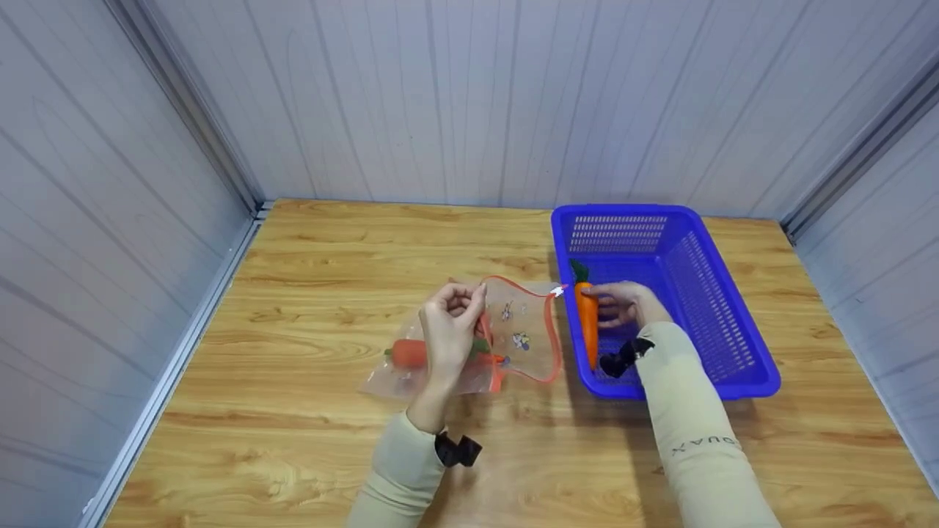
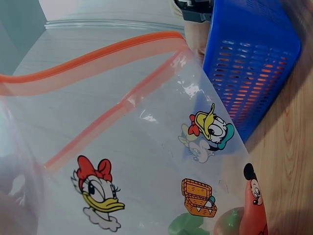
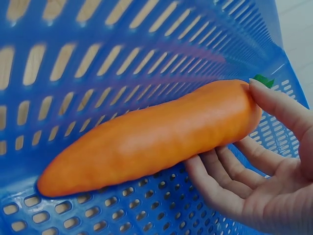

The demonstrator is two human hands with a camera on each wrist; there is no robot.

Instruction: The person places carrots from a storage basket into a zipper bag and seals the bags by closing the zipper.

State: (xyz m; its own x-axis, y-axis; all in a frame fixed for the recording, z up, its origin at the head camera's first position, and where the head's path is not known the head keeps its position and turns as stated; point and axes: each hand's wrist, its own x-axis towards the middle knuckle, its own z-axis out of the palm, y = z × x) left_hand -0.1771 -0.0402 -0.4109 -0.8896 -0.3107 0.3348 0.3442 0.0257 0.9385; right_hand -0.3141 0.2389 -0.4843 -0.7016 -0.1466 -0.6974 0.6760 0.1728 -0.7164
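My left hand pinches the rim of a clear zip bag with an orange zipper edge, its mouth spread toward the basket. Cartoon ducks and a picnic hamper are printed on the bag in the left wrist view. An orange-red vegetable and something green lie inside, partly behind the hand. Within the blue basket, my right hand holds an orange carrot near its leafy top. The right wrist view has the thumb over the carrot and the fingers beneath it.
The basket has slotted walls and stands on the right of a wood-grain table, close to the back panel. Side panels rise at left and right. Each wrist carries a small black camera mount.
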